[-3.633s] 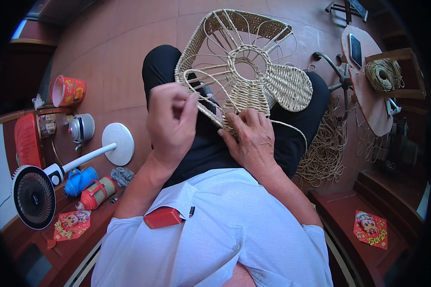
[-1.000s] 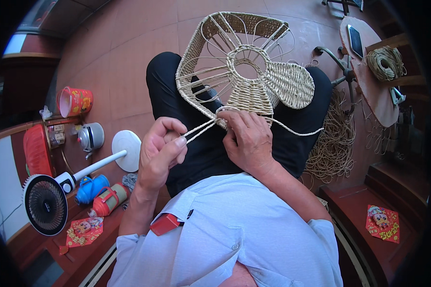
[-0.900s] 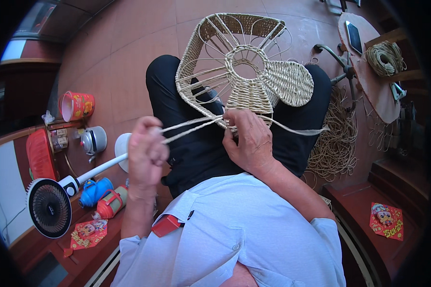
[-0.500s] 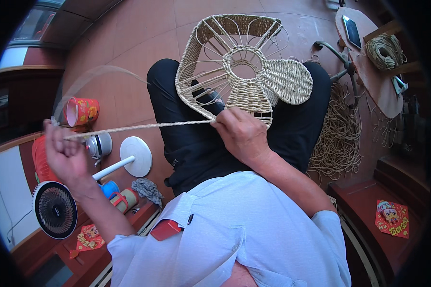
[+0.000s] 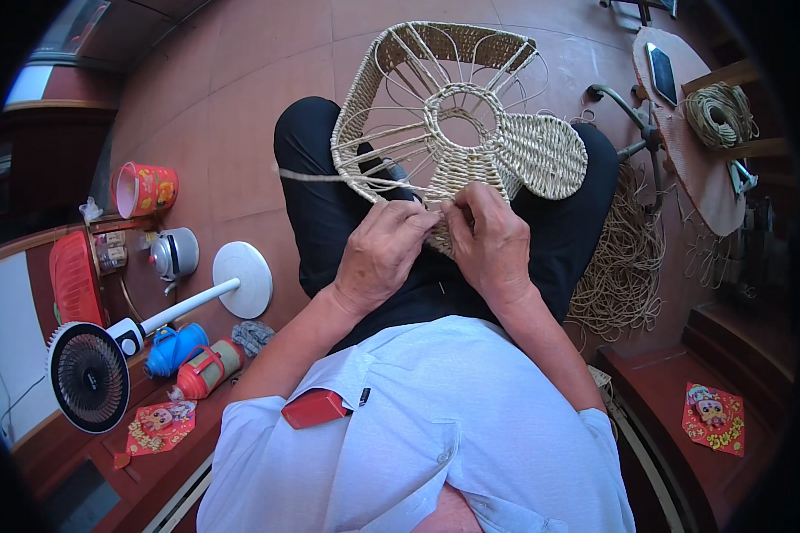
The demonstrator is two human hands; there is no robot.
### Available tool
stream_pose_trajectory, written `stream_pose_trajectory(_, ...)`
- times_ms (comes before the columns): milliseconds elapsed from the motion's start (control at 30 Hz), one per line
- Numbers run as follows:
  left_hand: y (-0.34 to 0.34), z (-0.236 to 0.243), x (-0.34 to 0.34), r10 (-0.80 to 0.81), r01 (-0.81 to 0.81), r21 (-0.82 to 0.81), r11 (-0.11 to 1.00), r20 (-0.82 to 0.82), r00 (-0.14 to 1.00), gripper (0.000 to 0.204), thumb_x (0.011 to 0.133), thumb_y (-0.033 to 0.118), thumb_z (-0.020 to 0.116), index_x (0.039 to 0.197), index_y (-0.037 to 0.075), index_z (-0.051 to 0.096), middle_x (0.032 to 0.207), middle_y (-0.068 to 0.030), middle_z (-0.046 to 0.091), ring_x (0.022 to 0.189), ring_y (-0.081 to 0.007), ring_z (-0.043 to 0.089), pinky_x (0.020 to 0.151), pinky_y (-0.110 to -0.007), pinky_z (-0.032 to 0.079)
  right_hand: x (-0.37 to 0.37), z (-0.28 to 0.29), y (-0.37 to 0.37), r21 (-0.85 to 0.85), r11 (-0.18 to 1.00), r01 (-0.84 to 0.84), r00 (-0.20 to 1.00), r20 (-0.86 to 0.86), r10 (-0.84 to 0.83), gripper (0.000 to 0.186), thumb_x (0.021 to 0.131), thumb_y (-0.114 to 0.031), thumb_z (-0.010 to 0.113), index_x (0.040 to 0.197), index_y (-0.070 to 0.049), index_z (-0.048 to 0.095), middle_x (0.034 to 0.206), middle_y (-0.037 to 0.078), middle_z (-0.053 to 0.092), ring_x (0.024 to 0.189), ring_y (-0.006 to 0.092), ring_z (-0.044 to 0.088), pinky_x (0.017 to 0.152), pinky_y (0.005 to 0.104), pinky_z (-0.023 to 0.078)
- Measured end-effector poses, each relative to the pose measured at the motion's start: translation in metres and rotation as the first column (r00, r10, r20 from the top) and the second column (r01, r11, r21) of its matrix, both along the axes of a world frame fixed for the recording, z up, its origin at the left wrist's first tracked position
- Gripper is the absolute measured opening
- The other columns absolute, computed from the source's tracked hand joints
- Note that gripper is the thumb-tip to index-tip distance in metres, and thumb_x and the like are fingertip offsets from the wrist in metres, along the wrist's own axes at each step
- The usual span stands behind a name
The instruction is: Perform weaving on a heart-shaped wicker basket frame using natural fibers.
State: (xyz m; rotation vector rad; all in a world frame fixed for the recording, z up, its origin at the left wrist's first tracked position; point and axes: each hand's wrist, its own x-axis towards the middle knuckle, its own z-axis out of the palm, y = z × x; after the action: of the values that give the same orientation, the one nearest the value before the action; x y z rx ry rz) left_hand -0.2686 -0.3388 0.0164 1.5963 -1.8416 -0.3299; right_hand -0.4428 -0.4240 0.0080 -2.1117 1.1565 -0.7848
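A woven straw piece (image 5: pixel 470 175) with a ring at its centre, bare spokes and a curved rim rests across my lap. My left hand (image 5: pixel 382 250) is closed in a pinch at its near edge, fingertips on the straw cord. From there a loose tail of the cord (image 5: pixel 316 177) runs out to the left over my knee. Close beside it, my right hand (image 5: pixel 491 244) is closed with thumb and finger on the near part of the weave. The fingertips of both hands almost meet, and the exact spot they grip is partly hidden.
Loose straw cord (image 5: pixel 620 266) lies heaped by my right leg. A cord coil (image 5: pixel 720 115) and a phone (image 5: pixel 660 73) are on a board at the far right. To the left stand a fan (image 5: pixel 89 377), a kettle (image 5: pixel 176 253), flasks (image 5: pixel 209 370) and a red bucket (image 5: pixel 148 189).
My left hand has come in from the far left, where it was pulling the cord taut, to beside my right hand. The cord is now slack. My right hand has shifted slightly right.
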Motion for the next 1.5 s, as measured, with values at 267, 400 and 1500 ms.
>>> stream_pose_trajectory(267,0.005,-0.002,0.006,-0.04,0.039,0.006,0.999,0.129,0.991,0.041,0.087,-0.003,0.078,0.127,0.005,0.075,0.112,-0.0103,0.072,0.101,-0.031,0.071,0.088,-0.042,0.06,-0.001,0.0,-0.003,0.04,0.999,0.0,0.996,0.094,-0.004,0.018,0.098,-0.011,0.08,0.099,-0.004,0.064,0.09,0.013,0.069,0.073,0.0338,0.071,0.064,0.0425,0.057)
stream_pose_trajectory(400,0.004,0.005,0.007,-0.092,0.06,0.098,0.993,0.365,0.926,0.034,0.092,0.001,0.071,0.125,0.006,0.075,0.11,-0.0092,0.07,0.1,-0.0305,0.07,0.088,-0.042,0.059,-0.004,0.0,-0.003,0.094,0.995,0.013,0.991,0.134,-0.025,0.016,0.098,-0.01,0.08,0.101,-0.004,0.065,0.091,0.013,0.07,0.075,0.0341,0.072,0.065,0.0415,0.057)
stream_pose_trajectory(1500,-0.039,0.015,0.032,0.089,0.168,0.712,0.682,-0.309,0.947,0.042,0.099,0.006,0.07,0.139,-0.005,0.062,0.112,-0.0192,0.077,0.104,-0.0379,0.076,0.098,-0.046,0.057,-0.002,-0.007,0.006,0.063,0.998,0.0,0.999,0.033,-0.002,0.016,0.091,-0.009,0.082,0.102,-0.008,0.071,0.09,0.009,0.065,0.077,0.0299,0.071,0.068,0.0435,0.056)
